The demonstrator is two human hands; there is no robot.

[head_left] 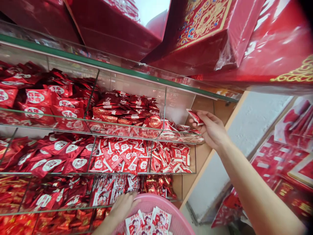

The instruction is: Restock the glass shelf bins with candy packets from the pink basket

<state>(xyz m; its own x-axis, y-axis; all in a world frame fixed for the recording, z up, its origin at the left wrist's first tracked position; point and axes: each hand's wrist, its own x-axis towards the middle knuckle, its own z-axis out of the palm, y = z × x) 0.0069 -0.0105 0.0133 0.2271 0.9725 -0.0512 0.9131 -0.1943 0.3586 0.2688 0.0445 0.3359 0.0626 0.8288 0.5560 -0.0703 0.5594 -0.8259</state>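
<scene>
Two hands on my feed: right hand (211, 129) pinches a red sachet (195, 117), left hand (123, 205) clasps a pink plastic basket (156, 199) by its rim.

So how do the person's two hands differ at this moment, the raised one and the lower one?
The right hand is raised beside the clear display rack, while the left hand sits low at the rim of the pink basket. The right hand pinches a small red-and-white packet in its fingers; the left hand shows nothing held. Both hands are bare, and both are close to red packets.
</scene>
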